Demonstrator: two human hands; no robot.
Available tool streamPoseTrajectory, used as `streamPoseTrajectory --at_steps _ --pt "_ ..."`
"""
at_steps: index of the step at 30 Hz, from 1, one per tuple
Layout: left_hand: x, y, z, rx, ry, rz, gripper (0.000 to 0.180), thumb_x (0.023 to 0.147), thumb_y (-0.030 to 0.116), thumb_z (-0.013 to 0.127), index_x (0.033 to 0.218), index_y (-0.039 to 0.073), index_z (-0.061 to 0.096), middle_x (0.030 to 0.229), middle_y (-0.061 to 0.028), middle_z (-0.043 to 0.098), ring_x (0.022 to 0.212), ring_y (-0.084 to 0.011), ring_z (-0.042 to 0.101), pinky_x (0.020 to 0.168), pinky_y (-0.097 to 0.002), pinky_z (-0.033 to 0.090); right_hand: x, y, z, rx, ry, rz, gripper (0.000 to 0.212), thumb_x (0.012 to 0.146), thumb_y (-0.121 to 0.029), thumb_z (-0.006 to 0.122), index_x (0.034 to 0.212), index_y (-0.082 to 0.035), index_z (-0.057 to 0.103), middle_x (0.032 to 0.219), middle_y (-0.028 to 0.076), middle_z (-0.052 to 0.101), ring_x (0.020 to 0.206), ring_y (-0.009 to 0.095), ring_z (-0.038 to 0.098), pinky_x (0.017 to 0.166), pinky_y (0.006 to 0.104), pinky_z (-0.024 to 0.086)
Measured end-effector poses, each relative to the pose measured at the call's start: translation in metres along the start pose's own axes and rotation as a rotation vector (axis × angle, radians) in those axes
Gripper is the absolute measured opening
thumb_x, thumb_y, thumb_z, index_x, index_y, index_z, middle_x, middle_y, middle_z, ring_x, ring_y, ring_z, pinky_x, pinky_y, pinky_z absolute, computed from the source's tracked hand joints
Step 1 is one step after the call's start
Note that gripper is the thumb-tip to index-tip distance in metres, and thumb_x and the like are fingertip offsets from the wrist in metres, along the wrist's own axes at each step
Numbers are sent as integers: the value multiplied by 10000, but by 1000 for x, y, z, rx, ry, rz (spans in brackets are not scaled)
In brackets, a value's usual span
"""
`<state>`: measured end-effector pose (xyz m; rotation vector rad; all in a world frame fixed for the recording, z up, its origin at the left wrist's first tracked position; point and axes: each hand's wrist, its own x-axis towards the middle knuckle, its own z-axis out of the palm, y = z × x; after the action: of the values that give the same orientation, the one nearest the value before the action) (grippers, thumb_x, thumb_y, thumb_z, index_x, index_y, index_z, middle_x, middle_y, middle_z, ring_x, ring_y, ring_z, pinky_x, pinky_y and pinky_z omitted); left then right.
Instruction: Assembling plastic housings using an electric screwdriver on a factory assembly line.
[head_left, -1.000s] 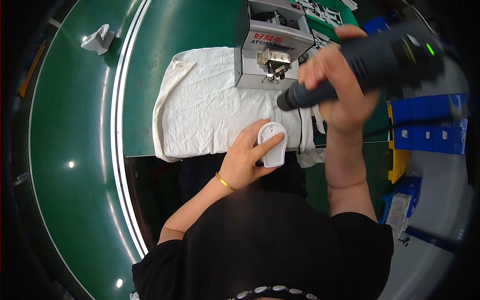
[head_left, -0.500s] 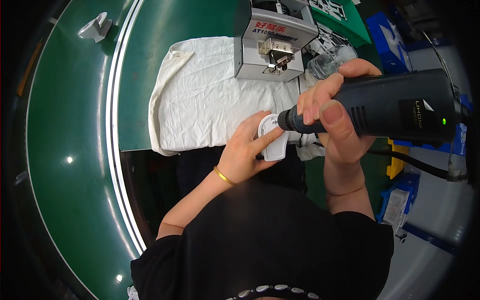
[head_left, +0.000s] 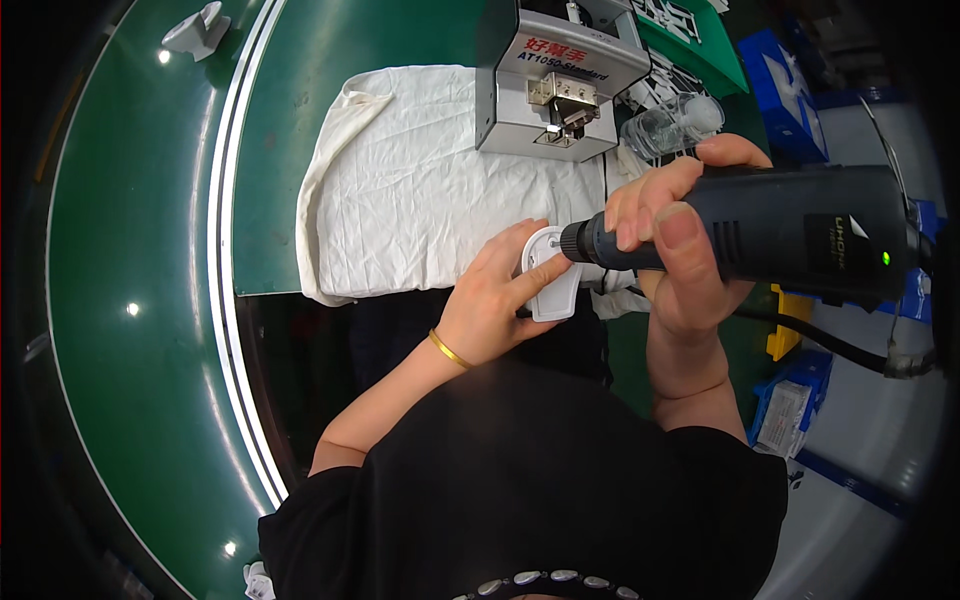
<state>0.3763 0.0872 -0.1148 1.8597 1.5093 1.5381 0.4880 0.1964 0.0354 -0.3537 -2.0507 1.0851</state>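
My left hand [head_left: 495,295] holds a small white plastic part [head_left: 552,280] at the near edge of a white cloth [head_left: 420,190]. My right hand [head_left: 680,250] grips a black electric screwdriver [head_left: 790,235] whose tip presses against the top of the white part. A green light glows on the screwdriver's body and a black cable runs from it to the right. A gold bangle sits on my left wrist.
A grey metal screw feeder box [head_left: 555,75] stands on the cloth beyond my hands, with a clear plastic bag [head_left: 670,125] beside it. The green conveyor belt [head_left: 130,250] curves along the left, carrying a white part [head_left: 195,30]. Blue bins [head_left: 790,70] sit at right.
The screwdriver has swung down from the feeder box and its tip now meets the white part in my left hand. The view has drawn closer to the hands.
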Motion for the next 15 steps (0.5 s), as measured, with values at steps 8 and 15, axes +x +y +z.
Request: streamPoseTrajectory --at_steps 8,15 --pt "1 0 0 16 8 3 674 571 135 863 1207 112 640 1322 -220 508 1201 -407 522 979 -450 464 0 2 2 46 -17 -6 455 891 -91 608 1256 -33 342 762 80 529 637 145 537 679 357 487" --pt "3 6 2 50 -5 -3 695 567 138 866 1222 113 638 1323 -235 507 1215 -407 511 979 -451 464 6 12 -11 95 -48 -54 470 890 -95 629 1256 -12 348 767 87 539 601 158 532 636 367 486"
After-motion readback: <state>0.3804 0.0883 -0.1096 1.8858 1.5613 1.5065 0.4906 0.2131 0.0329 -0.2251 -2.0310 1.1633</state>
